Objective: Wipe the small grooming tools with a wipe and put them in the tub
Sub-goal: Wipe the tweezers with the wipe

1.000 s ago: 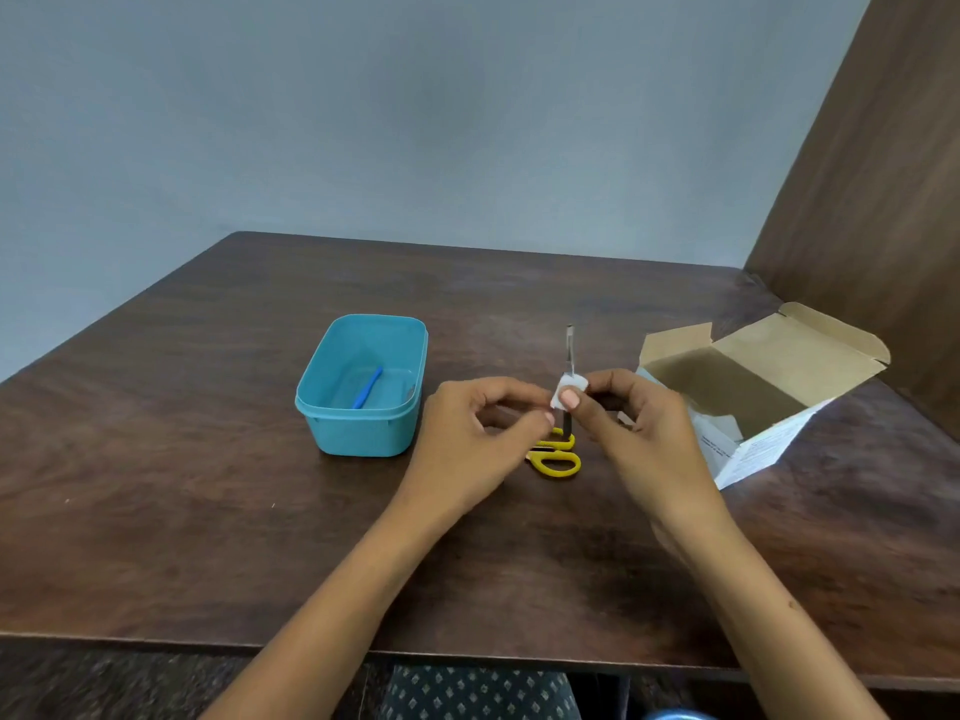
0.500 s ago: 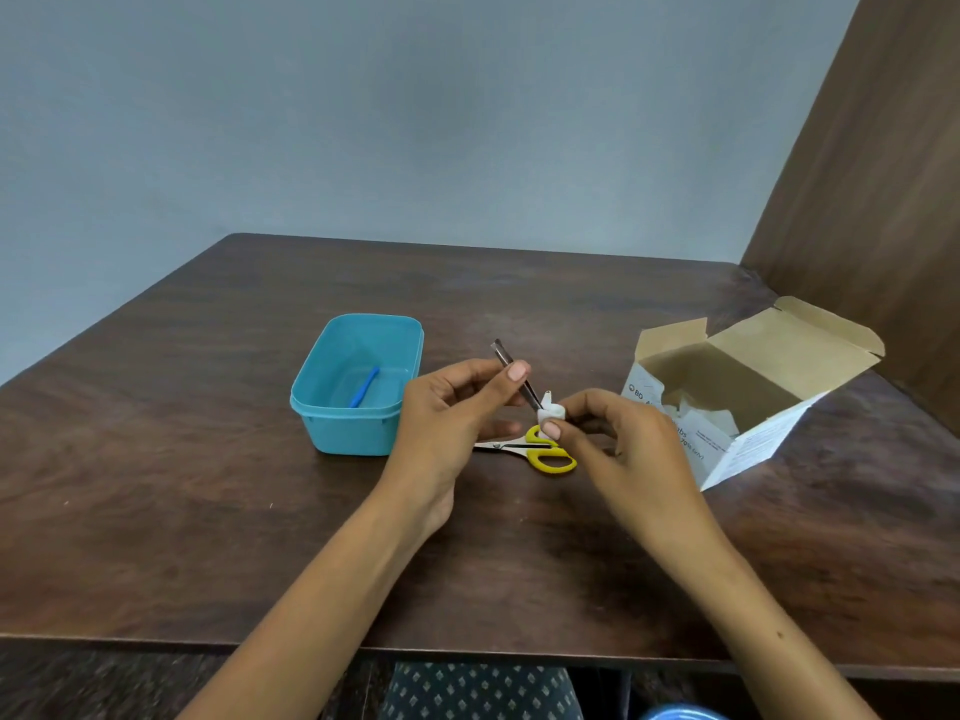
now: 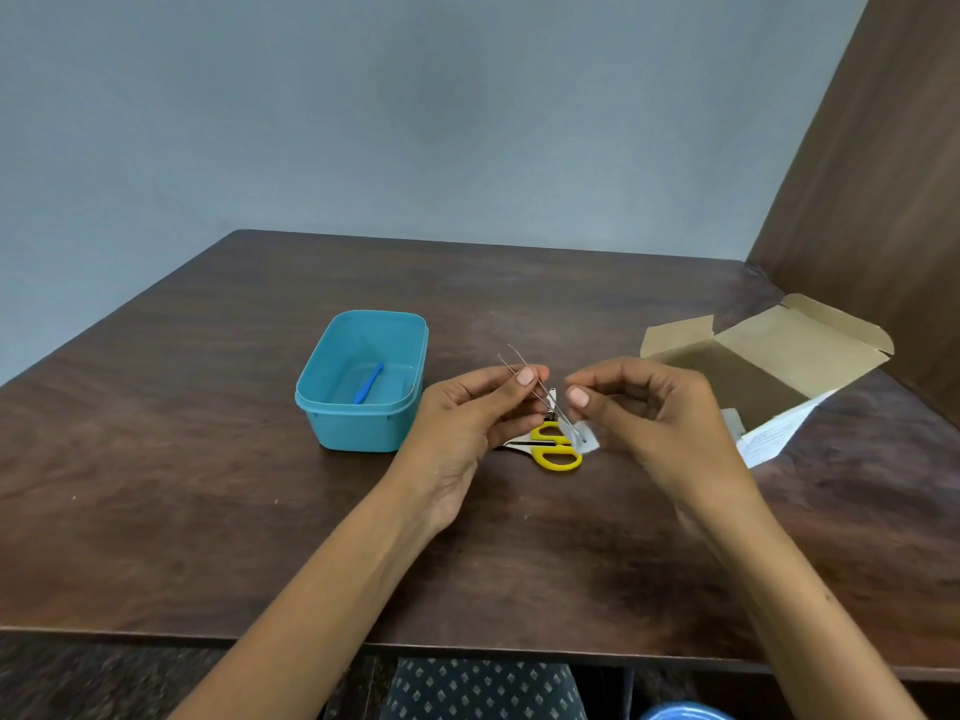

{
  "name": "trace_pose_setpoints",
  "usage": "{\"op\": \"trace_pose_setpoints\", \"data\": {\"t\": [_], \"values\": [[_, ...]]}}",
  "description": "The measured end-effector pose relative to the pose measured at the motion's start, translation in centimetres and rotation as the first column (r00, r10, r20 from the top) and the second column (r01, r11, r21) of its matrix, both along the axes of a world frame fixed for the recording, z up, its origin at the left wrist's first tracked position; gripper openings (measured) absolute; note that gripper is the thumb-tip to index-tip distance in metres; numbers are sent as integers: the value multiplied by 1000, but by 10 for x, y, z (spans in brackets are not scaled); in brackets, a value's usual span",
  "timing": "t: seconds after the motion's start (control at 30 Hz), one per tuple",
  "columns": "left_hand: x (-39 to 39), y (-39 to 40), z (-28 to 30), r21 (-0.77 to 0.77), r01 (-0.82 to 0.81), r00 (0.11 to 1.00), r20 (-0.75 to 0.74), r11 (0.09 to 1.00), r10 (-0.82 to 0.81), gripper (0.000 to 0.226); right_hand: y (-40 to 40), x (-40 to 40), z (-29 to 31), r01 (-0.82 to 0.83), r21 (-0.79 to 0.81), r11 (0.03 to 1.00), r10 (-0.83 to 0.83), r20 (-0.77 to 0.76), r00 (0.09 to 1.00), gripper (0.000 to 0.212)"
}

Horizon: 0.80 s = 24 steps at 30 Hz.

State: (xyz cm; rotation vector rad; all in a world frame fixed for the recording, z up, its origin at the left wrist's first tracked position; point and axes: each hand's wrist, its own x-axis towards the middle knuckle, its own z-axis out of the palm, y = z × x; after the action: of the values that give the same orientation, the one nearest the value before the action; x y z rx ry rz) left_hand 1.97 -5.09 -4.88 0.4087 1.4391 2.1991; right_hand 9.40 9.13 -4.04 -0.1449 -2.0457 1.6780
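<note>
Left hand (image 3: 467,423) is pinching the tweezers (image 3: 540,392) between thumb and fingers, the two prongs pointing up and away, the joined end slanting down toward the wipe (image 3: 584,439). Right hand (image 3: 649,413) is hovering just beside them, fingers loosely curled, gripping nothing visible. The wipe is lying on the desk (image 3: 208,485) between the hands, touching the yellow scissors (image 3: 553,449). The tub (image 3: 363,381) is sitting left of the left hand, holding a blue tool (image 3: 369,383). An open box (image 3: 769,371) is standing beyond the right hand.

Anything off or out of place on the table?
Mostly tidy. The white wipe lies loose on the table, partly on the yellow scissors, under the tweezers that the left hand holds. The right hand holds nothing.
</note>
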Motion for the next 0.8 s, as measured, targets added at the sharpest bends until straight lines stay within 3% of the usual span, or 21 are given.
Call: {"op": "trace_pose_setpoints", "data": {"t": [0.3, 0.4, 0.53, 0.8], "values": [[0, 1, -2, -16, -90, 996, -30, 996, 89, 10, 5, 3, -6, -8, -57, 998, 12, 74, 997, 5], [0, 2, -2, -6, -89, 996, -25, 996, 89, 11, 4, 5, -5, -59, -116, 992, 71, 105, 992, 33], [0, 1, -3, -3, -108, 994, -23, 994, 108, 11, 4, 7, -5, -117, -104, 988, 131, 135, 982, 46], [-2, 0, -2, 29, -119, 993, 25, 992, 118, 12, 9, 12, -5, -82, 44, 996, 77, 110, 991, 25]]}}
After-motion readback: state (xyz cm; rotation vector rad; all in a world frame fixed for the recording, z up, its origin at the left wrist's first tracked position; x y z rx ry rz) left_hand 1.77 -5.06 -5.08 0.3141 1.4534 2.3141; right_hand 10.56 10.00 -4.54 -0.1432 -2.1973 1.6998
